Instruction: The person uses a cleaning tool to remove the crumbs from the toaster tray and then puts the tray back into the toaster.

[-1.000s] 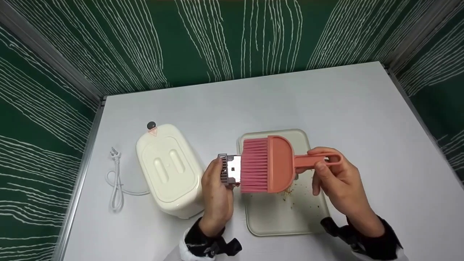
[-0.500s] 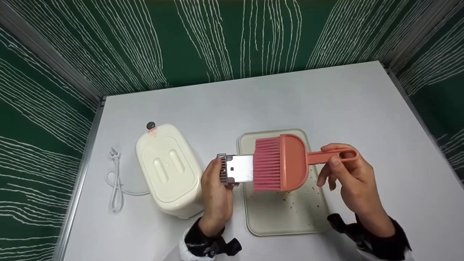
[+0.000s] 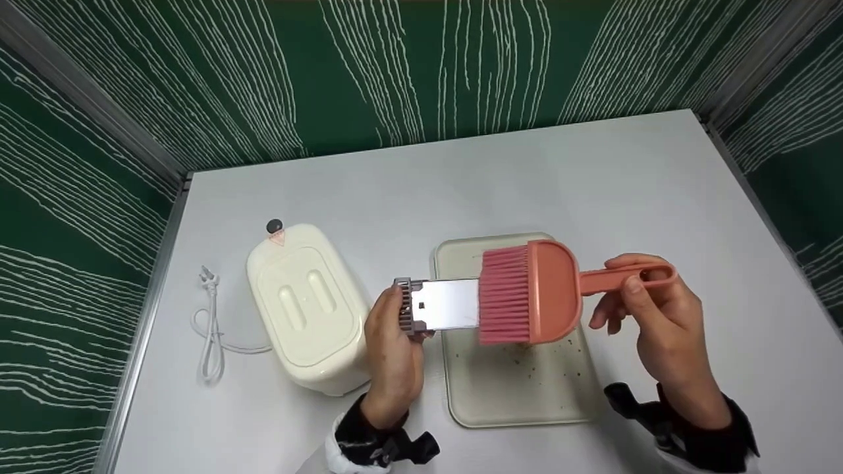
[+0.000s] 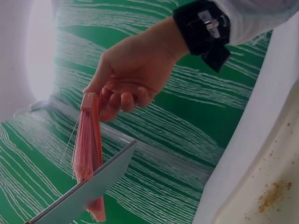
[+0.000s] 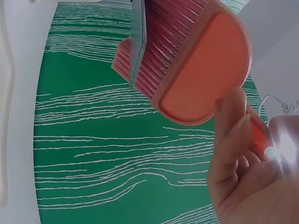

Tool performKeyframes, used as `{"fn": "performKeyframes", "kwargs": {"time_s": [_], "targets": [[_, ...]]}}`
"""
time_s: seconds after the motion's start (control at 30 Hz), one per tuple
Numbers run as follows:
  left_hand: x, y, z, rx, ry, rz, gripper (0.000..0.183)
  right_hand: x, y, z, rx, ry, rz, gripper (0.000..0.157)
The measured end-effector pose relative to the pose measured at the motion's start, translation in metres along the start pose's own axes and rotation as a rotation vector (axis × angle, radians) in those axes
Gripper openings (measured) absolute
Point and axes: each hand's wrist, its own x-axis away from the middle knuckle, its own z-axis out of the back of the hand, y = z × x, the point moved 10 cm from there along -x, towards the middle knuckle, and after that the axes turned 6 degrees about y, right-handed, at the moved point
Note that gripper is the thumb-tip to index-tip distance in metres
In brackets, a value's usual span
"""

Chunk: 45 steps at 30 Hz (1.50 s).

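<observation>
My left hand (image 3: 395,359) grips the grey slotted end of a flat, shiny metal crumb tray (image 3: 448,304). In my right hand (image 3: 668,329) is a coral-coloured brush (image 3: 553,293), its handle pinched between thumb and fingers. The pink bristles (image 3: 504,296) lie across the right end of the metal crumb tray, hiding that end from above. Seen in the left wrist view, bristles (image 4: 83,144) hang down on both sides of the tray's edge (image 4: 88,191). The right wrist view shows the brush head (image 5: 205,70) up close, its bristles against the metal.
Below the hands a shallow beige tray (image 3: 520,405) lies on the white table (image 3: 527,178), with loose crumbs (image 4: 273,196) on it. A cream toaster (image 3: 306,309) with a lid and dark knob stands left of my left hand. Its bundled white cord and plug (image 3: 211,329) lie farther left.
My right hand has drawn the brush to the right along the metal crumb tray, exposing more of its surface. The left hand has stayed in place.
</observation>
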Motion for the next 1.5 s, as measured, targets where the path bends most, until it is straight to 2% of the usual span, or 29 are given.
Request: {"fn": "performKeyframes", "kwargs": {"time_s": [0.43,0.73,0.9,1.13,1.5], "targets": [[0.0,0.0,-0.002,0.006,-0.02,-0.015,0.031,-0.003,-0.01,0.019,-0.024,0.069,0.053,0.024],[-0.001,-0.001,0.0,0.013,-0.015,-0.014,0.033,-0.005,-0.015,0.031,-0.068,0.129,0.065,0.023],[-0.001,-0.001,0.0,0.017,-0.014,-0.011,0.032,-0.006,-0.018,0.039,-0.05,0.163,0.067,0.023],[-0.001,-0.001,0.001,0.017,-0.006,-0.008,0.03,-0.006,-0.019,0.039,-0.062,0.164,0.056,0.022],[0.0,-0.001,-0.001,0.015,-0.012,-0.011,0.031,0.0,-0.03,0.038,-0.112,0.179,0.106,0.023]]}}
